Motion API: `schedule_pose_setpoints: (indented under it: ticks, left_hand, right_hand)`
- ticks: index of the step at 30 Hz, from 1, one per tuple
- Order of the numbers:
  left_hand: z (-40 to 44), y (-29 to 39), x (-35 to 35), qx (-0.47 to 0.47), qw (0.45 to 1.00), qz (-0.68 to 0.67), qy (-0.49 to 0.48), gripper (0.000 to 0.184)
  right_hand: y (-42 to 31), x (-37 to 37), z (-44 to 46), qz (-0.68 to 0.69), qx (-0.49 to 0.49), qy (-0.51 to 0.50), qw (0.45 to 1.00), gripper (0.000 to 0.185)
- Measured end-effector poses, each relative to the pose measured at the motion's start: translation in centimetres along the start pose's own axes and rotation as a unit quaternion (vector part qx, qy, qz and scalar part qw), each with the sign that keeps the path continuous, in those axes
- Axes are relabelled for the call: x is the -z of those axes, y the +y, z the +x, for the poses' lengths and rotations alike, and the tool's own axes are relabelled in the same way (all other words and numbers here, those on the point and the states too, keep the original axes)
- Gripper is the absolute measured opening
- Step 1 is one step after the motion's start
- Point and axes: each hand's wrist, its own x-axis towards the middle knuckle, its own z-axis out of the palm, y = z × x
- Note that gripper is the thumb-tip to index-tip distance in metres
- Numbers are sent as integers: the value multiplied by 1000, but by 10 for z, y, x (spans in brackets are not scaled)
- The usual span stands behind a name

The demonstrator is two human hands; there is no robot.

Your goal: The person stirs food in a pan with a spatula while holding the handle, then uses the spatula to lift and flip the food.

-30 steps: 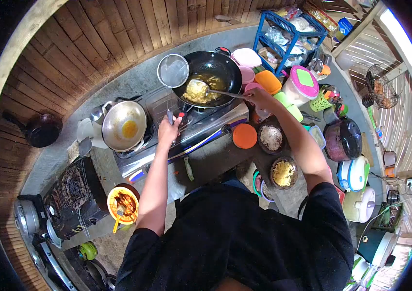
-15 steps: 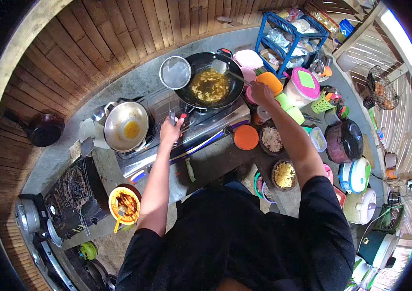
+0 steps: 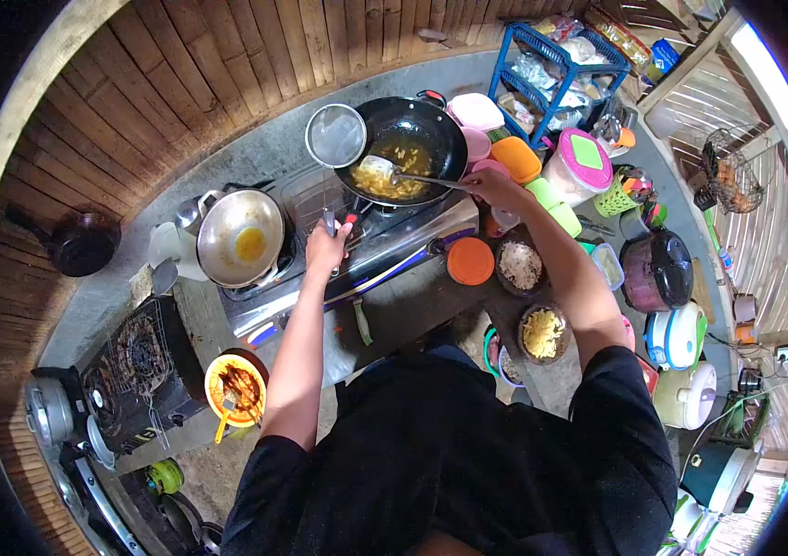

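My left hand [image 3: 326, 248] is closed around the handle of a mesh strainer [image 3: 336, 136], close to the red-tipped handle of a black wok [image 3: 445, 139]; whether it also grips that handle I cannot tell. The strainer basket hangs over the wok's left rim. In the wok, pale yellow food pieces [image 3: 417, 159] lie in oil on a stove [image 3: 269, 301]. My right hand [image 3: 496, 188] grips a spatula [image 3: 378, 169], its head down among the food at the wok's left side. Left of the wok, a silver pan [image 3: 222, 246] holds a little yellow liquid.
Below my right forearm are a bowl of yellow pieces [image 3: 543, 334], a bowl of white shreds [image 3: 520, 265] and an orange lid [image 3: 470, 261]. A green-handled knife [image 3: 362, 322] lies near the counter edge. A yellow bowl of red sauce [image 3: 216, 375] stands left; several containers crowd the right.
My right hand has shifted slightly left and down, bringing the spatula head from the wok's upper right to its left side. The food has been pushed together. My left hand and strainer stay put.
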Motion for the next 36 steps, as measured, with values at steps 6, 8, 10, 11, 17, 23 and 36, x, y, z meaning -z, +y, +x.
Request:
schedule_pose_setpoints:
  ticks: [6,8,10,11,17,23,36]
  left_hand:
    - [1,0,0,-11,1000,-14,-2,28]
    - [2,-3,-2,-6,1000,-21,-4,28]
    - [1,-2,-1,-2,1000,-28,-2,28]
    - [0,-1,-1,-4,1000,-27,-1,28]
    - [2,-1,-1,-7,1000,-7,-4,28]
    - [1,-2,-1,-1,1000,-13,-3,29]
    - [-3,3,0,-5,1000,-7,1,28]
  right_hand:
    - [-20,22,-24,-74,-30,147,986,22]
    - [-20,23,-26,-113,-67,151,980,23]
    - [-11,20,-24,-205,-36,226,952,25]
    - [-6,18,-23,-205,-36,227,951,25]
    - [15,8,-20,-268,-32,273,923,23]
    - [-6,33,-23,-259,-132,120,949,23]
    - [-21,24,-23,-51,-76,156,984,23]
